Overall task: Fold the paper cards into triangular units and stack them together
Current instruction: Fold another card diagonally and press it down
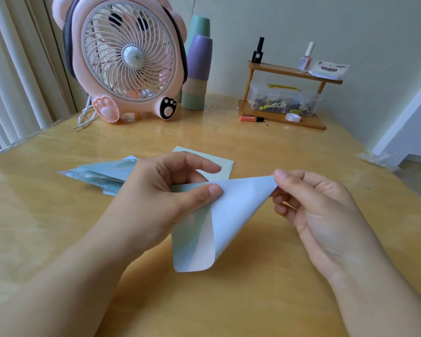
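1. A person's left hand (156,190) is pinching a pale blue card (229,215) between thumb and fingers above the table (277,300), while the right hand (321,210) is pinching the card's far corner at 3 o'clock.
2. The card is curling over itself, its rolled fold pointing toward 6 o'clock and its long axis running roughly 12 to 6; its printed green face is showing under the white-blue back.
3. A pile of folded units (102,173) is lying flat at 10 o'clock of the hands, points toward 9 o'clock; a flat card (219,164) is lying just behind the left fingers.
4. A packet (328,69) on the shelf (289,71) at 1 o'clock is reading "STICKY NOTE".
5. A pink fan (129,57) is standing at 11 o'clock, well apart; bare tabletop is stretching from the hands to the near edge.
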`<state>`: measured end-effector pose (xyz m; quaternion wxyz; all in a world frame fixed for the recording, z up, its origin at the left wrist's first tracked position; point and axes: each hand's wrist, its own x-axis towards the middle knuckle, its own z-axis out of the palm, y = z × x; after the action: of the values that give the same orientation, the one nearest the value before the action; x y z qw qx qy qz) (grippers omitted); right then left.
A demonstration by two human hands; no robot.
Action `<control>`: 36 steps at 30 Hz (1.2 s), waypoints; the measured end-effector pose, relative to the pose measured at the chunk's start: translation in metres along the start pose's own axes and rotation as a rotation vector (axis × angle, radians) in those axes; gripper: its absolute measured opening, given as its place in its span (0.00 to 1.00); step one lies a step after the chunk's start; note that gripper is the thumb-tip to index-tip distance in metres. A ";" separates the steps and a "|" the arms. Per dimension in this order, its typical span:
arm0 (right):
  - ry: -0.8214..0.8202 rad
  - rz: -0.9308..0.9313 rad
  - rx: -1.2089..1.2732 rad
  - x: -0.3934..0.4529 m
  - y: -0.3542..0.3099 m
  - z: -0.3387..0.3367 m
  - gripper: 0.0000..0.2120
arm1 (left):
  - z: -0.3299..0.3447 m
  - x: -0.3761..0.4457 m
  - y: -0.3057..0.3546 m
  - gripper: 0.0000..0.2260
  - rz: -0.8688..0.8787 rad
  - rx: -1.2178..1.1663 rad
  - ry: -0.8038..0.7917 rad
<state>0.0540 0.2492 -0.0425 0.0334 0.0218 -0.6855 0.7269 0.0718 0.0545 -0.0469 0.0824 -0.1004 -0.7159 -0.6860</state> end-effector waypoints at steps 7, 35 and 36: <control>-0.163 0.027 -0.104 -0.001 0.003 0.001 0.07 | -0.001 0.001 -0.003 0.06 -0.007 0.023 -0.028; -0.502 0.455 -0.348 -0.006 -0.006 0.040 0.08 | -0.004 -0.067 -0.009 0.04 -0.157 0.145 0.181; -0.539 0.467 -0.433 -0.006 -0.007 0.044 0.06 | -0.011 -0.075 -0.013 0.02 -0.054 0.351 0.184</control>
<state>0.0600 0.2052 -0.0330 -0.3093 0.0477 -0.7934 0.5221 0.1407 0.0403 -0.0778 0.1451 -0.0020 -0.8165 -0.5589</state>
